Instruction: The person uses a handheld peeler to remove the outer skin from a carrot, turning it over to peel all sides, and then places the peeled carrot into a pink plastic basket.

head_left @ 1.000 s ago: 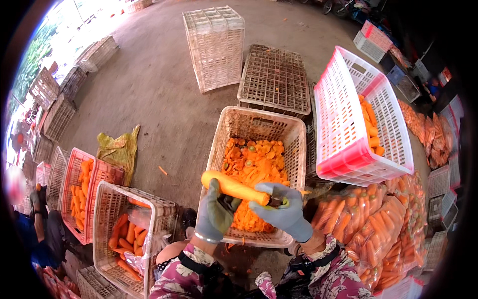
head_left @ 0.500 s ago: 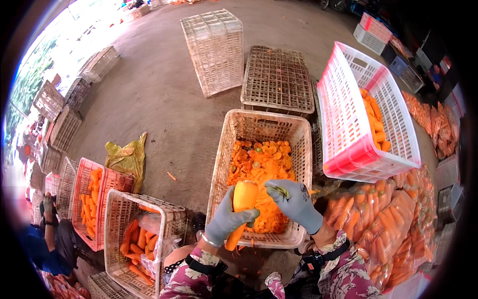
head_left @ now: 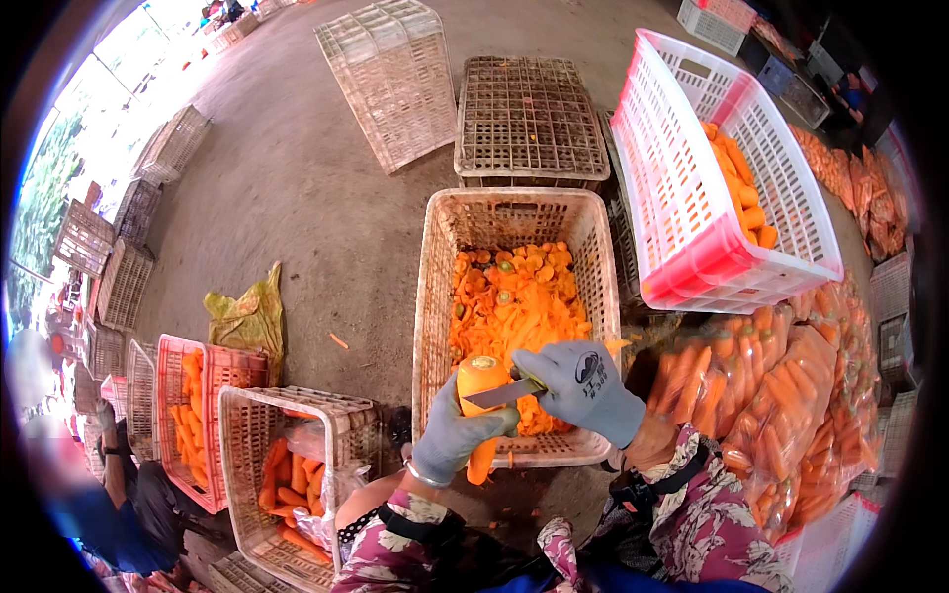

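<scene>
My left hand (head_left: 453, 436), in a grey glove, is closed around a large peeled carrot (head_left: 481, 376), its thick cut end tilted up. My right hand (head_left: 591, 388), gloved alike, grips a knife (head_left: 506, 391) whose blade lies across the carrot just below that end. Most of the knife's handle is hidden in my fingers. Both hands are over the near part of a dirty white plastic crate (head_left: 431, 287), which holds a heap of orange peelings and round carrot slices (head_left: 524, 296).
A white and red crate (head_left: 682, 267) with peeled carrots stands to the right, above bagged carrots (head_left: 732, 395). Another crate of carrots (head_left: 232, 465) is at my left, beside a pink crate (head_left: 178, 356). Upturned crates (head_left: 532, 119) lie beyond. A person (head_left: 109, 504) sits far left.
My right hand has brought the knife against the carrot's upper end, where the blade now shows. My left hand still holds the carrot, and the view has shifted slightly.
</scene>
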{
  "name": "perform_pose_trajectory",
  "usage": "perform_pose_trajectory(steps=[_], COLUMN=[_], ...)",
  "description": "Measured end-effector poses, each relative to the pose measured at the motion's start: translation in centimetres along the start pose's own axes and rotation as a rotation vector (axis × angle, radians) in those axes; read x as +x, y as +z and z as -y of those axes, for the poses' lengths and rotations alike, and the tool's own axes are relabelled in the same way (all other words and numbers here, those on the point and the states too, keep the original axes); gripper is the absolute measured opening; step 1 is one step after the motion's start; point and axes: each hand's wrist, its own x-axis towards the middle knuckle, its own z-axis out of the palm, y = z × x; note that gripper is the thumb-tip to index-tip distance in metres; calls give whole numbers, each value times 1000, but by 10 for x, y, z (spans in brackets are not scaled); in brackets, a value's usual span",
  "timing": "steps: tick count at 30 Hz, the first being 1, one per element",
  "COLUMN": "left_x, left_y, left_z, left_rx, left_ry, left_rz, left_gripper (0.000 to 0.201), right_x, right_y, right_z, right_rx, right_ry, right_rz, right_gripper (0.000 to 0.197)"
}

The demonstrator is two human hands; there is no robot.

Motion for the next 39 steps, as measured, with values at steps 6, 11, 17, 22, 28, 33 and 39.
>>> perform_pose_trajectory(steps=[6, 11, 17, 22, 28, 33, 39], left_x=[-3, -5, -10, -9, -7, -3, -2], left_y=[9, 6, 7, 13, 21, 32, 37], left_z=[-5, 0, 1, 10, 21, 17, 14], left_rx=[-54, -148, -463, -534, -407, -354, -297], left_ry=[-22, -131, -183, -266, -281, -330, -364], left_rz=[31, 60, 104, 75, 110, 73, 74], left_gripper=[39, 42, 64, 78, 76, 59, 53], right_x=[-1, -2, 6, 21, 31, 31, 36], right_y=[0, 2, 12, -15, -2, 8, 6], right_z=[0, 1, -2, -12, 2, 8, 11], right_rx=[-1, 0, 1023, 1818, 1839, 1510, 1357], right_ry=[-4, -30, 447, 658, 471, 605, 817], right_rz=[-5, -53, -212, -347, -272, -348, -489], right_gripper=[32, 33, 38, 53, 56, 44, 31])
